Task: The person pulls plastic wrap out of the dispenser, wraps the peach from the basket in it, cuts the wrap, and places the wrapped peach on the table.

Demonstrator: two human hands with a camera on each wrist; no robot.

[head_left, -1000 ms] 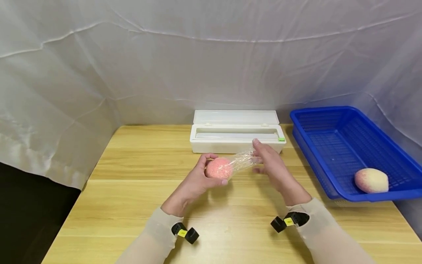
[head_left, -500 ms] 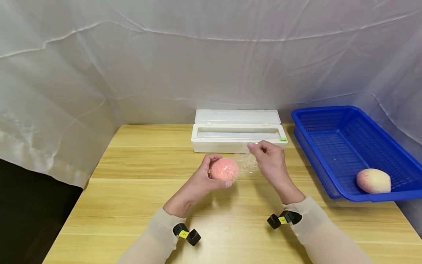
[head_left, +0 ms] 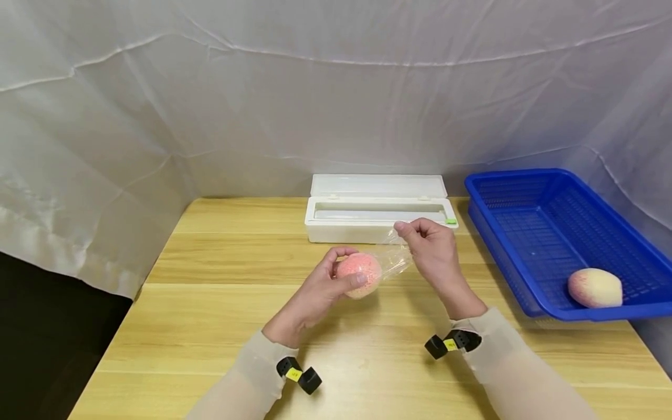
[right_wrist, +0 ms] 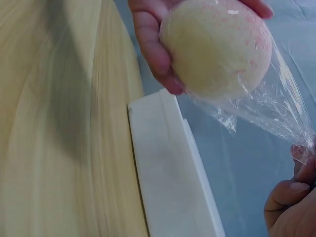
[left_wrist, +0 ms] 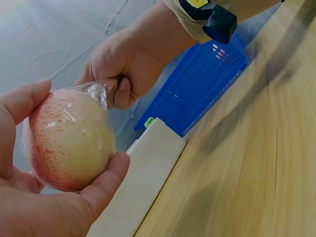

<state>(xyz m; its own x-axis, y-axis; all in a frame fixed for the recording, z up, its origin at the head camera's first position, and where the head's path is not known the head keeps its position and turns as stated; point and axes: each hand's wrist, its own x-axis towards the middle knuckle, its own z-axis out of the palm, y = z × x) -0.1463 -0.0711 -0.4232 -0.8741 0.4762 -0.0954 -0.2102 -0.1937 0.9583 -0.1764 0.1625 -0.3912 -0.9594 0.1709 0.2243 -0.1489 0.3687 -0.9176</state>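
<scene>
A pink and pale-yellow peach sits in my left hand, fingers on its far side and thumb across its near face. Clear plastic wrap covers the peach, glossy in the left wrist view. The wrap's loose end stretches to the right, where my right hand pinches it between thumb and curled fingers. In the right wrist view the wrap runs gathered from the peach to the fingertips. Both hands are above the table, in front of the white box.
Behind the hands, a long white wrap dispenser box stands with its lid raised and a green tab at its right end. To the right, a blue plastic basket holds another peach. Pale curtains surround the wooden table.
My right hand, its fingers spread at first, has closed on the wrap's end and pulls it out. The left thumb has moved up onto the peach, which has shifted slightly right.
</scene>
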